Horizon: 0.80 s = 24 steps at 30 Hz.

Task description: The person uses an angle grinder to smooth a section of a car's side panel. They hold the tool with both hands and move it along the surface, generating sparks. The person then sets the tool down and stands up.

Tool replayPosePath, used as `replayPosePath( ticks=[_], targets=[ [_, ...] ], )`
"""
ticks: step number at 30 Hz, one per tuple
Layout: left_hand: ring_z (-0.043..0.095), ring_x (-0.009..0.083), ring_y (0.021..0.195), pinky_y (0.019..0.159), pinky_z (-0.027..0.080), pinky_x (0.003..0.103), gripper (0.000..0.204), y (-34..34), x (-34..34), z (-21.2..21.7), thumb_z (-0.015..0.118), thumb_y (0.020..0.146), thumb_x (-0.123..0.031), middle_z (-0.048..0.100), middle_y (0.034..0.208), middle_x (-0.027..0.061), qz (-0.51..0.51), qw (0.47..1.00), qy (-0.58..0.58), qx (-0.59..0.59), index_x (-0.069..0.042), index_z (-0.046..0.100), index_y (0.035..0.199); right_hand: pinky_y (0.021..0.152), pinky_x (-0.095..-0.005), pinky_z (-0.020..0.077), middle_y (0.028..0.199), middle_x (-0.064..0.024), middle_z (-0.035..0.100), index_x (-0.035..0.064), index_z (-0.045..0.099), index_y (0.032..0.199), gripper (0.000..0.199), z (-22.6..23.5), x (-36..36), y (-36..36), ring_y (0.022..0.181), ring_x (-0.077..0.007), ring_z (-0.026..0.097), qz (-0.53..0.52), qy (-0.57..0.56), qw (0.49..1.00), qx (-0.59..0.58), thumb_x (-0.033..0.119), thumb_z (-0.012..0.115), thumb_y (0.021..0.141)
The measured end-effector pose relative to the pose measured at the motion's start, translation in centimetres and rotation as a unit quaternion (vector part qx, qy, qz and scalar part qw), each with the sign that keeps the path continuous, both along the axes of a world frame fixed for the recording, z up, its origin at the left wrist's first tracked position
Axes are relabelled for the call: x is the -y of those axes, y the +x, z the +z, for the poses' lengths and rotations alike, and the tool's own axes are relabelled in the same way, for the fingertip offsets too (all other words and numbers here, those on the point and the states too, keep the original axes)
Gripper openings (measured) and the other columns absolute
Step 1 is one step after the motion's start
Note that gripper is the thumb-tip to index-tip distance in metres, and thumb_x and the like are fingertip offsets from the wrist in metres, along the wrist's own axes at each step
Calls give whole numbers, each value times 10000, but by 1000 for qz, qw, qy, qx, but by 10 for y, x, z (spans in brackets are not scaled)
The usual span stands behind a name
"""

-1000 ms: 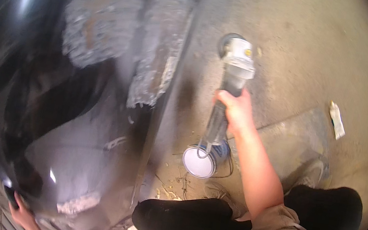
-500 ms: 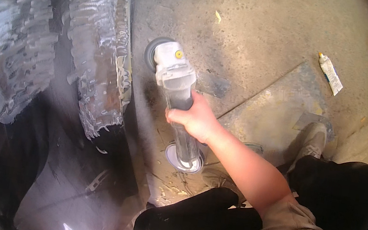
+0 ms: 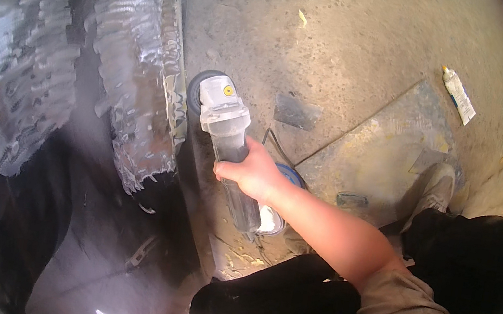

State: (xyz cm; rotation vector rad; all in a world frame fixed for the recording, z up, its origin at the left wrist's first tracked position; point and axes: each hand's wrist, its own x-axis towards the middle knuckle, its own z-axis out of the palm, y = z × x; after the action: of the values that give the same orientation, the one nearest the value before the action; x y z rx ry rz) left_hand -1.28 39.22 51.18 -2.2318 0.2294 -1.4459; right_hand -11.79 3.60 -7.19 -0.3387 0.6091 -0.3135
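Observation:
My right hand [image 3: 252, 173] is wrapped round the dark body of a dusty grey angle grinder [image 3: 225, 117], thumb across the near side. Its round disc [image 3: 196, 90], at the far end, is close to the edge of a dark vehicle panel [image 3: 120, 235]; whether they touch, I cannot tell. On the panel are two rough, silvery-grey patches, a wide outer patch [image 3: 21, 74] and a narrower inner patch [image 3: 134, 66] nearest the grinder. Partly hidden behind the grinder's lower end is a round tin [image 3: 271, 220] with white stuff on it. My left hand is out of view.
A stained flat board [image 3: 385, 145] lies on the concrete floor, with a shoe [image 3: 441, 184] at its right. Beyond it lies a white tube with a yellow tip [image 3: 458, 96]. A dark scrap sheet [image 3: 298, 112] and a blue ring-shaped thing [image 3: 288, 175] are near my forearm. My bent black-clad knee [image 3: 267, 304] is below.
The grinder in my right hand has moved slightly left and nearer to me, toward the panel. The blue ring-shaped thing now shows past my hand, and more of the dark scrap sheet is uncovered.

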Motion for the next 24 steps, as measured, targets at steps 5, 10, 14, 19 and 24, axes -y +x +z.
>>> replayPosePath(
  ticks=[5, 10, 14, 19, 24],
  targets=[
    [682, 354, 781, 735, 529, 429, 615, 7, -20, 10, 655, 964, -564, 747, 909, 224, -46, 999, -1, 8, 36, 752, 1054, 830, -348, 537, 954, -81, 711, -20, 612, 1197, 428, 3, -7, 11, 854, -169, 673, -33, -49, 998, -22, 72, 779, 814],
    [663, 348, 713, 648, 518, 440, 617, 23, -50, 34, 668, 954, -577, 732, 836, 219, -36, 999, 3, 10, 31, 759, 1003, 818, -338, 535, 944, -80, 708, -11, 617, 1196, 429, 1, -10, 17, 848, -171, 671, -59, -46, 997, -33, 80, 785, 812],
    [668, 367, 729, 649, 510, 469, 631, 14, -21, 12, 653, 954, -593, 714, 796, 242, -25, 999, 9, 28, 26, 763, 1003, 843, -337, 530, 971, -83, 707, -15, 619, 1209, 443, -1, -12, 17, 885, -170, 665, -54, -63, 996, -44, 86, 782, 810],
    [663, 389, 734, 674, 509, 480, 639, 28, -51, 37, 627, 961, -597, 718, 834, 253, -61, 995, 74, 20, 22, 772, 1025, 834, -362, 542, 962, -109, 723, -37, 617, 1185, 493, 3, -9, 22, 884, -207, 684, -96, -124, 986, -61, 117, 798, 754],
    [637, 370, 697, 666, 502, 475, 628, 34, -60, 33, 654, 952, -579, 713, 815, 234, -77, 996, 39, 37, 37, 765, 999, 909, -341, 517, 1065, -87, 706, -31, 615, 1223, 474, 14, 15, 12, 998, -161, 647, -8, -16, 999, -34, 106, 784, 802]
  ],
)
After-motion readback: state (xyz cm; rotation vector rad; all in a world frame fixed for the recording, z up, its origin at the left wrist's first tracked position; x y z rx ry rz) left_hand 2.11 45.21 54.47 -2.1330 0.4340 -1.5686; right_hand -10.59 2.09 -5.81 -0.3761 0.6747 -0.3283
